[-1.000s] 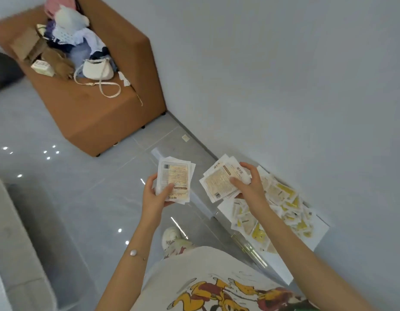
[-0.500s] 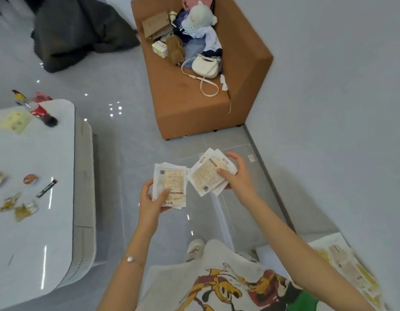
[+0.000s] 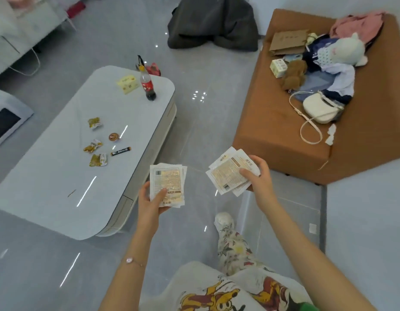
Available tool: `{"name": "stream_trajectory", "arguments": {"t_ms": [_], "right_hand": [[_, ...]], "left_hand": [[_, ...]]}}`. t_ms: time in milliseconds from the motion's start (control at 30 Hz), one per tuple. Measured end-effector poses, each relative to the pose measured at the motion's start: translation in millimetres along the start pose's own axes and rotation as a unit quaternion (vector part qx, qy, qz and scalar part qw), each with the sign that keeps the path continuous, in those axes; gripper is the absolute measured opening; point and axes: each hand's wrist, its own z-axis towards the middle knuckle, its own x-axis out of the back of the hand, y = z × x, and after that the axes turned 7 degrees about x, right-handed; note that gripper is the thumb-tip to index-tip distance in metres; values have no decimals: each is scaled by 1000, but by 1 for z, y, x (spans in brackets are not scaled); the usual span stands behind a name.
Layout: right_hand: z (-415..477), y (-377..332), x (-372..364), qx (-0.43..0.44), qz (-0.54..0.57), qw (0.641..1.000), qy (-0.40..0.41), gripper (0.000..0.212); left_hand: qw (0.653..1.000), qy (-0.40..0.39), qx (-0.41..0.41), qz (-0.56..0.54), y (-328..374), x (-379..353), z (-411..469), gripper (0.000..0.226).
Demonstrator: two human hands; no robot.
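The person has turned toward the room; the white table [image 3: 48, 187] now lies at ten o'clock from the hands. The left hand [image 3: 149, 205] still grips the first stack of packets [image 3: 167, 184] with thumb and curled fingers. The right hand [image 3: 259, 179] grips the second stack [image 3: 228, 175], at three o'clock. Probably the packets go to the table.

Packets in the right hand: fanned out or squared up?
Fanned out. The right hand pinches the packets at one side, and their edges and corners splay apart at different angles.
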Motion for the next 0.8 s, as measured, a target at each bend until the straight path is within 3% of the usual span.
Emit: {"name": "stream_trajectory", "arguments": {"t_ms": [200, 400, 600, 800], "right_hand": [[104, -33, -33, -8, -35, 994, -100, 46], [193, -54, -90, -38, -55, 978, -195, 43], [254, -59, -178, -15, -113, 949, -293, 45], [305, -39, -273, -36, -156, 927, -339, 46]], "left_hand": [[986, 110, 15, -125, 26, -11, 34, 50], [949, 212, 5, -234, 38, -2, 47, 38], [929, 280, -2, -243, 54, 22, 80, 45], [907, 311, 18, -283, 68, 55, 154, 44]]}}
